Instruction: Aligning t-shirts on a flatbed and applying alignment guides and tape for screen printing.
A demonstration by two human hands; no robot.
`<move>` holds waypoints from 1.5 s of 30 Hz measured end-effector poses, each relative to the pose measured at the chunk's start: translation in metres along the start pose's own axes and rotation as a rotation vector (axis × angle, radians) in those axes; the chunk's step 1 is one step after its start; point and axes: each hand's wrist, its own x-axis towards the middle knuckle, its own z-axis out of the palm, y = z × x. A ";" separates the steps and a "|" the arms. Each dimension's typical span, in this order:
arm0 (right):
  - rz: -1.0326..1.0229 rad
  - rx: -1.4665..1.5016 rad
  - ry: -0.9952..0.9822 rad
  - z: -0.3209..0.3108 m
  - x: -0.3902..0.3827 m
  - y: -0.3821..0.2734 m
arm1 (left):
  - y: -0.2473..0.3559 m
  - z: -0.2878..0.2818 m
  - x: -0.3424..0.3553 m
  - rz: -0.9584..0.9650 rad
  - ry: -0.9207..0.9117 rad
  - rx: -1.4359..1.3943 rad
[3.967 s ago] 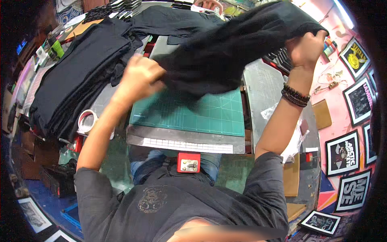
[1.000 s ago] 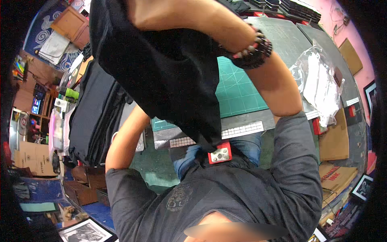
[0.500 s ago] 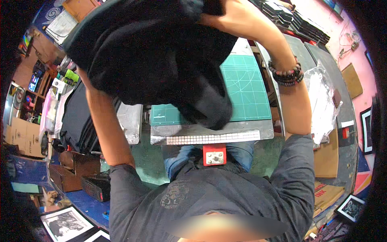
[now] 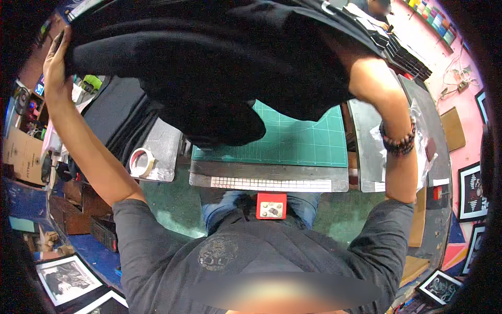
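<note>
Left hand (image 4: 56,65) raised at the outer left edge of a black cloth (image 4: 219,68), fingers pointing up, forearm slanting upward and outward from the elbow. Cannot tell from this angle whether pinched around the fabric or only pressed against it. Below and right of this grip, a pile of dark folded fabric (image 4: 112,102), then a tape roll (image 4: 141,162) on a grey part of the desk (image 4: 168,138). Directly right of the left grip, the black cloth itself, spread between both hands, long axis running crosswise from one to the other, loose folds drooping in the middle over a green cutting mat (image 4: 308,144). Hard to tell whether touching the mat at the lowest fold. Neither hand clearly nearer: left at the very edge, right deeper under the fabric. Right hand (image 4: 374,76) at the cloth's right end, forearm steep, wrist bent inward, dark bracelets (image 4: 398,141) below. Fingers hidden by fabric; impossible to tell how wide or narrow at this grip. Above and right of the right grip, stacked black boards (image 4: 410,60), with a co-worker (image 4: 368,8) just beyond.
</note>
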 end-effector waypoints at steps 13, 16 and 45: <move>-0.644 0.692 -0.383 -0.001 -0.105 -0.102 | -0.092 0.167 -0.267 0.569 -1.088 0.580; -0.447 0.840 0.022 0.015 -0.095 -0.078 | -0.109 0.173 -0.290 0.599 -1.056 0.589; -0.063 1.564 -0.017 0.083 -0.072 -0.075 | -0.110 0.179 -0.311 0.652 -0.719 0.301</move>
